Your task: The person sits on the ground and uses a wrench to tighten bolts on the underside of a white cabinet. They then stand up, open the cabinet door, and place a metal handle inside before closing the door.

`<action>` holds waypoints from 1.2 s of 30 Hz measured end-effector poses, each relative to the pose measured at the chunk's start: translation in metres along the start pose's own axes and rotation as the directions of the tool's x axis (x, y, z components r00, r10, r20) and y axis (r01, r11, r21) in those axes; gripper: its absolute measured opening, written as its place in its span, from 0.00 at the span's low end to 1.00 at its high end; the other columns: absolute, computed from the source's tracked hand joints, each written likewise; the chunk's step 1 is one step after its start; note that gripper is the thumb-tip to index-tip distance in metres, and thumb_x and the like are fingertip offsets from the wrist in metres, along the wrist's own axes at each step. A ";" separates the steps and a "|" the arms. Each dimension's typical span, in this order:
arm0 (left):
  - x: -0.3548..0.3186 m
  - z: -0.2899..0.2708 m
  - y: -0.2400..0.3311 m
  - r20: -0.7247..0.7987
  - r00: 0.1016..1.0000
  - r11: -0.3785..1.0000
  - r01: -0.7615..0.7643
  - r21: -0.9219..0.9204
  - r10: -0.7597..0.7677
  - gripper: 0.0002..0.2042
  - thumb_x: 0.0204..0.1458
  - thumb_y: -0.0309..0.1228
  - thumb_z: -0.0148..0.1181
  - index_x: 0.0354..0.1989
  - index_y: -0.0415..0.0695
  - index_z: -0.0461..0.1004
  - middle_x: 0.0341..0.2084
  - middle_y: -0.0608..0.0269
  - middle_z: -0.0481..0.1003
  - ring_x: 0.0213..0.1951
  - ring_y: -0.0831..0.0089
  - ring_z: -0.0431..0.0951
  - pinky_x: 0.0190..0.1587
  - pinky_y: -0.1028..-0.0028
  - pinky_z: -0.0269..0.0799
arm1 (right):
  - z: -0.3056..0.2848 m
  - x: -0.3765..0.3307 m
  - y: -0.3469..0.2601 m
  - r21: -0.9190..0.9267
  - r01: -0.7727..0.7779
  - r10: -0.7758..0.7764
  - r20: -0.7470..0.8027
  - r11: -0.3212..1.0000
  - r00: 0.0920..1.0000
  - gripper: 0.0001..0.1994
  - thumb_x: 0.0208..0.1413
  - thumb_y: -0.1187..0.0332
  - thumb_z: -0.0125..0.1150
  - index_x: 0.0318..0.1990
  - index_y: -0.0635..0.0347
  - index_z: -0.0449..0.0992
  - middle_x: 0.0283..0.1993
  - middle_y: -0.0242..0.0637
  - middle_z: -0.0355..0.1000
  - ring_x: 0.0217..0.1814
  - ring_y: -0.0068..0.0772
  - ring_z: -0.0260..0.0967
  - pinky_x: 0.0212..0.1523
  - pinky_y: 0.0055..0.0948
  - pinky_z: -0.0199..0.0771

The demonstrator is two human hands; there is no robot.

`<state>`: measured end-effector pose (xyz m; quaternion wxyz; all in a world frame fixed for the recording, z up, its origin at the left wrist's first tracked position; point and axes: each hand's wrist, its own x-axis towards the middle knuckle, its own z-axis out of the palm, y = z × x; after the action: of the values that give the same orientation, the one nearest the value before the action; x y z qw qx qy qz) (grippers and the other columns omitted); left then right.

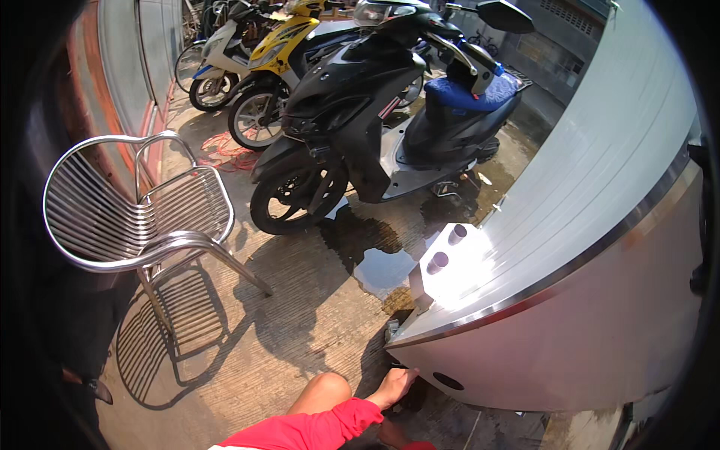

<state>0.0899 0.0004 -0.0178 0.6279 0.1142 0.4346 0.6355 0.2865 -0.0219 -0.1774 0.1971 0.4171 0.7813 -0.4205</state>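
My left hand [396, 385], at the end of a red sleeve [315, 429], is closed low beside the near corner of a large metal-clad cabinet [540, 337]. Its fingers curl at the cabinet's bottom edge, and what they hold there is hidden. Just right of the hand, a dark oval hole [448, 381] opens in the cabinet's smooth side. A bright plate with two short round tubes [438, 262] is fixed to the ribbed face above. Skin and red cloth [418, 445] at the lower edge may be my right hand and sleeve; no fingers can be made out.
A slatted metal armchair [161, 214] stands on the concrete at left. Beyond are a black scooter [375, 112], a yellow motorbike [281, 45] and a white one [217, 56]. A puddle [385, 271] lies near the cabinet. A person's foot [97, 390] shows at far left.
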 end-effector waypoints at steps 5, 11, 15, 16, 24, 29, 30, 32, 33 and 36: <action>-0.013 -0.057 -0.008 -0.395 0.891 0.974 0.222 -0.055 -0.225 0.16 0.59 0.39 0.52 0.18 0.55 0.59 0.09 0.77 0.52 0.07 0.81 0.49 0.09 0.75 0.43 | -0.103 -0.094 -0.104 0.044 0.059 -0.058 -0.017 0.997 0.998 0.16 0.62 0.66 0.47 0.51 0.70 0.64 0.34 0.58 0.74 0.37 0.64 0.74 0.38 0.55 0.71; -0.096 -0.013 0.029 -0.328 0.882 0.836 0.442 0.325 -0.339 0.20 0.59 0.49 0.53 0.20 0.48 0.67 0.09 0.74 0.55 0.08 0.80 0.53 0.10 0.75 0.46 | -0.108 -0.155 -0.137 0.168 0.011 0.030 -0.240 0.986 0.970 0.18 0.59 0.65 0.51 0.51 0.71 0.67 0.38 0.59 0.74 0.43 0.64 0.74 0.41 0.54 0.72; -0.164 0.060 0.085 -0.194 0.857 0.672 0.499 0.548 -0.478 0.22 0.59 0.52 0.53 0.21 0.46 0.69 0.08 0.74 0.56 0.08 0.80 0.54 0.10 0.75 0.47 | -0.142 -0.214 -0.170 0.230 0.005 0.029 -0.141 0.973 0.990 0.15 0.58 0.64 0.52 0.44 0.69 0.74 0.41 0.58 0.75 0.45 0.60 0.74 0.43 0.53 0.71; -0.182 0.076 0.103 -0.181 0.846 0.630 0.501 0.594 -0.502 0.23 0.59 0.52 0.53 0.21 0.46 0.70 0.08 0.73 0.56 0.08 0.80 0.54 0.10 0.74 0.47 | -0.167 -0.242 -0.196 0.261 0.002 0.034 -0.136 0.965 0.990 0.16 0.58 0.63 0.52 0.45 0.68 0.74 0.42 0.57 0.75 0.46 0.59 0.74 0.43 0.53 0.71; -0.261 0.258 0.208 0.032 0.721 0.319 0.266 0.909 -0.693 0.37 0.56 0.67 0.49 0.23 0.38 0.77 0.08 0.70 0.61 0.09 0.80 0.58 0.12 0.74 0.51 | -0.247 -0.429 -0.235 0.693 0.084 0.369 -0.477 0.716 0.798 0.17 0.59 0.61 0.53 0.51 0.62 0.74 0.44 0.52 0.77 0.48 0.54 0.75 0.46 0.47 0.72; -0.253 0.380 0.160 0.189 0.729 0.186 -0.086 0.979 -0.658 0.40 0.56 0.70 0.40 0.22 0.40 0.78 0.11 0.66 0.65 0.18 0.75 0.67 0.22 0.67 0.57 | -0.281 -0.536 -0.206 0.768 0.334 0.479 -0.613 0.546 0.628 0.19 0.62 0.63 0.51 0.57 0.63 0.68 0.44 0.53 0.77 0.47 0.51 0.76 0.47 0.43 0.74; -0.258 0.412 0.148 0.148 0.732 0.133 -0.078 0.988 -0.665 0.40 0.57 0.69 0.41 0.21 0.39 0.78 0.13 0.63 0.69 0.20 0.73 0.70 0.24 0.65 0.61 | -0.299 -0.570 -0.196 0.809 0.320 0.469 -0.557 0.493 0.686 0.21 0.61 0.65 0.51 0.60 0.63 0.63 0.51 0.53 0.74 0.51 0.50 0.75 0.50 0.41 0.73; -0.279 0.480 0.111 0.365 0.688 0.320 -0.200 0.926 -0.627 0.40 0.55 0.70 0.43 0.24 0.38 0.79 0.14 0.61 0.71 0.23 0.70 0.73 0.27 0.64 0.65 | -0.280 -0.589 -0.141 0.773 0.406 0.481 -0.626 0.487 0.615 0.22 0.60 0.66 0.52 0.61 0.64 0.62 0.57 0.54 0.69 0.57 0.50 0.71 0.53 0.39 0.71; -0.295 0.525 0.098 0.423 0.668 0.410 -0.190 0.892 -0.612 0.40 0.54 0.70 0.44 0.24 0.38 0.79 0.15 0.61 0.72 0.24 0.70 0.74 0.28 0.64 0.66 | -0.276 -0.598 -0.110 0.749 0.449 0.484 -0.660 0.487 0.575 0.23 0.60 0.67 0.52 0.61 0.64 0.61 0.61 0.54 0.66 0.60 0.50 0.69 0.55 0.39 0.70; -0.281 0.567 0.022 0.216 0.607 0.232 -0.054 0.971 -0.765 0.39 0.52 0.70 0.50 0.21 0.38 0.78 0.15 0.60 0.74 0.21 0.72 0.74 0.24 0.69 0.65 | -0.315 -0.675 -0.055 0.756 0.321 0.499 -0.630 0.571 0.595 0.35 0.59 0.71 0.50 0.71 0.67 0.43 0.73 0.54 0.46 0.75 0.48 0.50 0.69 0.35 0.56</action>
<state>0.5188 -0.0162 0.4482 0.6924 0.5534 0.4629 -0.0046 0.6423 -0.1076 0.4733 -0.3648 0.6429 0.4688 -0.4835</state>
